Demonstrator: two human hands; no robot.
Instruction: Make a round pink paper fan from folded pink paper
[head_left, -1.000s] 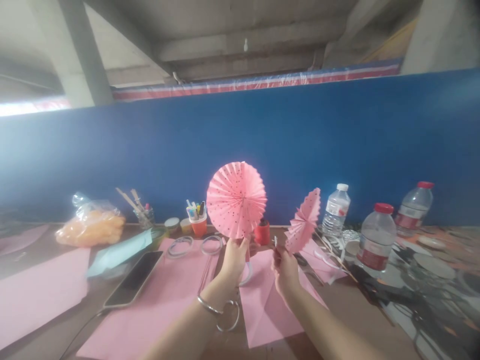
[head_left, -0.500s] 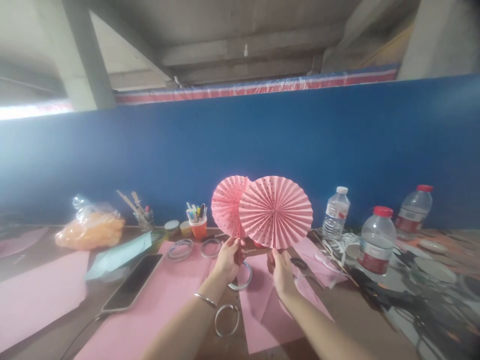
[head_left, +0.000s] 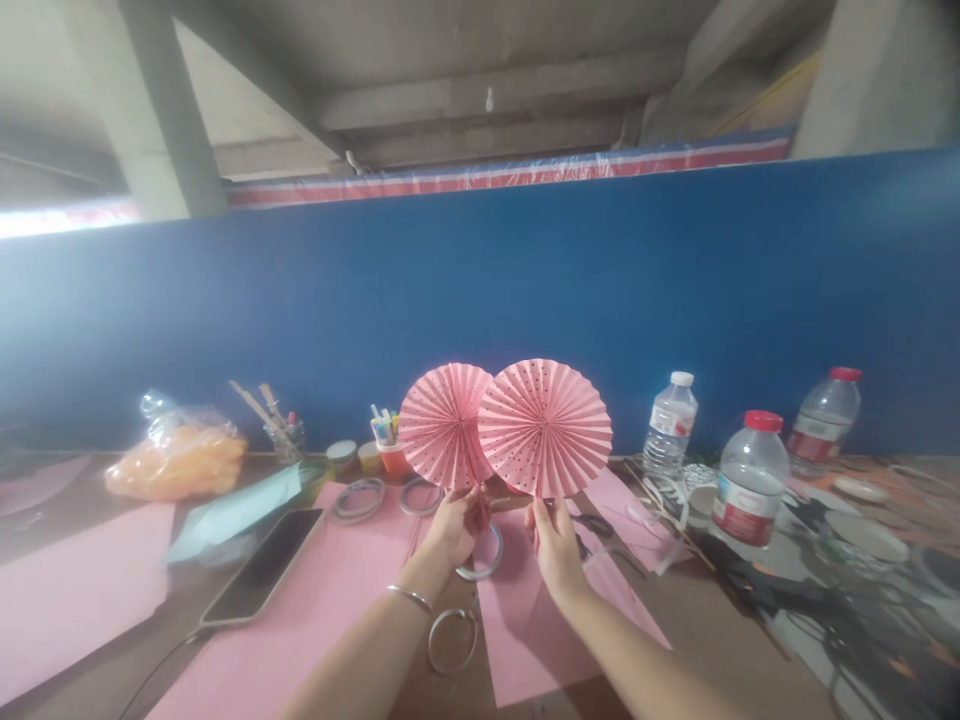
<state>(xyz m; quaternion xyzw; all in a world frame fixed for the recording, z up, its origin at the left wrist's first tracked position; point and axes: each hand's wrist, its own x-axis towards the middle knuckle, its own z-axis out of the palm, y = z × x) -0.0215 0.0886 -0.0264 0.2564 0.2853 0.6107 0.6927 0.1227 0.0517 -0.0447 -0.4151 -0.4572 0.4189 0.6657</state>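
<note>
Two round pleated paper fans, pink with dark dots, are held up side by side in front of the blue partition. My left hand (head_left: 459, 528) is closed round the lower end of the left paper fan (head_left: 441, 425). My right hand (head_left: 556, 545) pinches the bottom of the right paper fan (head_left: 551, 428), which slightly overlaps the left one. Below them lie pink paper sheets (head_left: 517, 655) and a roll of tape (head_left: 480, 572). A bracelet circles my left wrist, and a silver bangle (head_left: 452, 640) rests on the table beside that forearm.
On the left are a phone (head_left: 262, 568) with a cable, a bag of orange stuff (head_left: 180, 462) and a pen cup (head_left: 391, 460). To the right stand a white-capped bottle (head_left: 670, 430), a red-capped bottle (head_left: 750, 490) and another behind it, amid clutter. Dark-handled scissors (head_left: 594, 524) lie near my right hand.
The left fan has turned to face me more fully and shifted left, so less of it is covered. The right fan has moved slightly left.
</note>
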